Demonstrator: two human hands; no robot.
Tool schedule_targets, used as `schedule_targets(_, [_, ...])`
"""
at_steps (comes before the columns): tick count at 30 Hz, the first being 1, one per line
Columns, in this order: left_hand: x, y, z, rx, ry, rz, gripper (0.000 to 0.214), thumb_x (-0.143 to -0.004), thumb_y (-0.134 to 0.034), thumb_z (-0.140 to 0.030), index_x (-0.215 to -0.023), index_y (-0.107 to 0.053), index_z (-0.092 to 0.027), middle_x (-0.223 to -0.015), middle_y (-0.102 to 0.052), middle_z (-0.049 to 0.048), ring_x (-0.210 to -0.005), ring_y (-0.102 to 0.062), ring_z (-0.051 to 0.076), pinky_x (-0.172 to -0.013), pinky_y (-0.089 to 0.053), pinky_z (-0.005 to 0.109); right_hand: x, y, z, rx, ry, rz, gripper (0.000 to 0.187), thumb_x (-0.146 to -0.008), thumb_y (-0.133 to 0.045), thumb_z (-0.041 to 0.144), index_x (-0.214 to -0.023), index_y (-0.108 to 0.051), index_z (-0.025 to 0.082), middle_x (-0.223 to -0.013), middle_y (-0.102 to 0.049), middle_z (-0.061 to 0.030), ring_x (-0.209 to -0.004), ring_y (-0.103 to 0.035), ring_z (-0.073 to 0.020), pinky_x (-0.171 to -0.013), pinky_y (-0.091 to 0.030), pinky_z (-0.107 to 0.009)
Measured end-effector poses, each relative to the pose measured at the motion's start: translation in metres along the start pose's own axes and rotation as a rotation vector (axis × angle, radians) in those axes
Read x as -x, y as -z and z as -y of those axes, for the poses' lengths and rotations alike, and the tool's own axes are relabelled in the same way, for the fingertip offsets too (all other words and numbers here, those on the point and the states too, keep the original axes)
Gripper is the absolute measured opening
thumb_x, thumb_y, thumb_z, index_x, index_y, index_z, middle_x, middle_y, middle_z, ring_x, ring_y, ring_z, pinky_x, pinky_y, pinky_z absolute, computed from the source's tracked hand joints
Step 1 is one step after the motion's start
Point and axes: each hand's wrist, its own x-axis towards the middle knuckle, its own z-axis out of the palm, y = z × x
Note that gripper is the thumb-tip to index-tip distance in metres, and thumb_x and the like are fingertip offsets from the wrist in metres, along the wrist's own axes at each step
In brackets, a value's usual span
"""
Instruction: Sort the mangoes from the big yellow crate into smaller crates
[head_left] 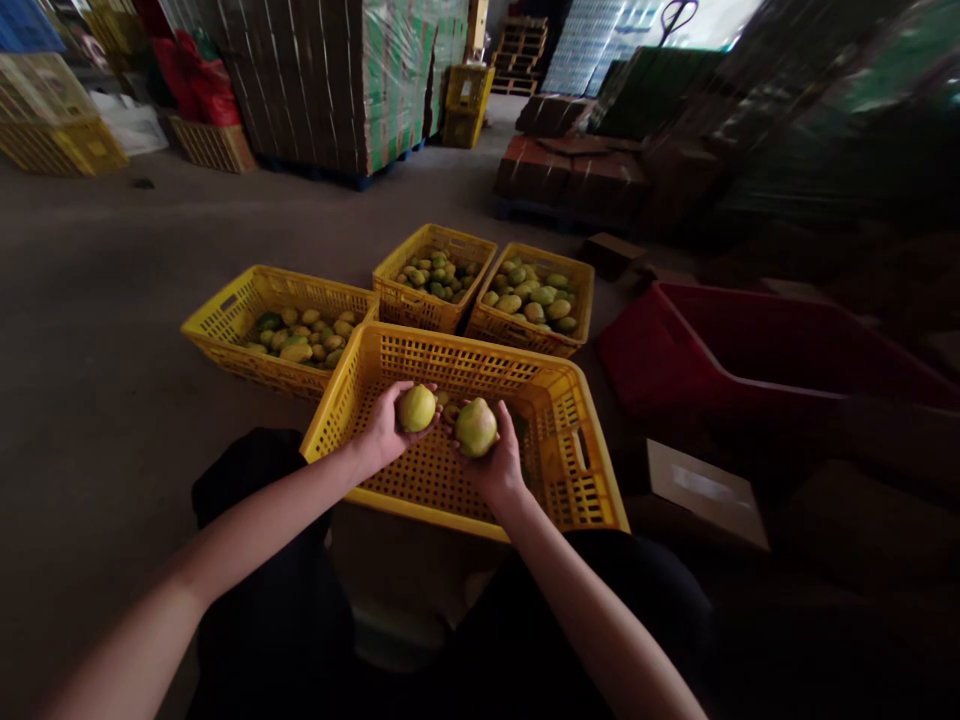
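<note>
My left hand (386, 432) is closed around a yellow-green fruit (417, 407). My right hand (495, 462) grips a second, slightly larger green fruit (476, 426). Both hands hover side by side over a tilted yellow plastic crate (577, 400) right in front of my knees. Very little lies in that crate; a small fruit shows just behind my fingers. Beyond it stand three more yellow crates, each holding several green and yellow fruits: one at the left (225, 315), one in the middle (397, 290), one at the right (577, 280).
A red plastic tub (675, 350) sits to the right, with a cardboard piece (705, 490) in front of it. Wrapped pallets of boxes (337, 80), more crates (52, 130) and brown cartons (570, 170) stand at the back. Grey concrete floor (97, 330) stretches to the left.
</note>
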Motion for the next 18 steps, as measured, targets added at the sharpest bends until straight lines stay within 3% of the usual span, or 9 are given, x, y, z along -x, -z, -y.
schedule_targets(6, [0.006, 0.0, -0.005, -0.098, -0.002, 0.26, 0.033, -0.086, -0.041, -0.026, -0.071, -0.065, -0.01, -0.064, -0.065, 0.0079, -0.052, -0.062, 0.015, -0.045, -0.049, 0.024, 0.002, 0.003, 0.003, 0.073, 0.016, 0.159, 0.038, -0.086, -0.05, 0.05, -0.076, -0.065, 0.017, -0.07, -0.07, -0.0061, -0.062, -0.067, -0.0183, -0.037, -0.044, -0.021])
schedule_targets(10, [0.01, -0.001, -0.002, -0.217, -0.022, 0.357, 0.032, -0.083, -0.044, -0.028, -0.066, -0.065, -0.01, -0.062, -0.065, 0.0092, -0.051, -0.063, 0.017, -0.046, -0.049, 0.025, 0.004, 0.002, 0.0, 0.095, 0.006, 0.209, 0.039, -0.084, -0.051, 0.052, -0.071, -0.064, 0.018, -0.066, -0.069, -0.0062, -0.063, -0.067, -0.0197, -0.039, -0.047, -0.023])
schedule_targets(14, [0.014, -0.003, 0.0, -0.217, -0.004, 0.307, 0.025, -0.081, -0.047, -0.025, -0.074, -0.066, -0.01, -0.067, -0.066, 0.0079, -0.052, -0.064, 0.017, -0.045, -0.05, 0.025, 0.007, -0.001, -0.001, 0.049, 0.009, 0.208, 0.041, -0.087, -0.046, 0.052, -0.076, -0.065, 0.018, -0.068, -0.069, -0.0072, -0.065, -0.068, -0.0203, -0.041, -0.049, -0.024])
schedule_targets(18, [0.009, -0.004, 0.0, -0.099, 0.016, 0.125, 0.017, -0.084, -0.051, -0.026, -0.079, -0.062, -0.013, -0.07, -0.067, 0.0063, -0.056, -0.065, 0.017, -0.048, -0.055, 0.027, 0.003, 0.002, 0.001, 0.028, -0.024, 0.09, 0.034, -0.087, -0.047, 0.048, -0.08, -0.063, 0.019, -0.065, -0.069, -0.0056, -0.059, -0.066, -0.0194, -0.04, -0.046, -0.023])
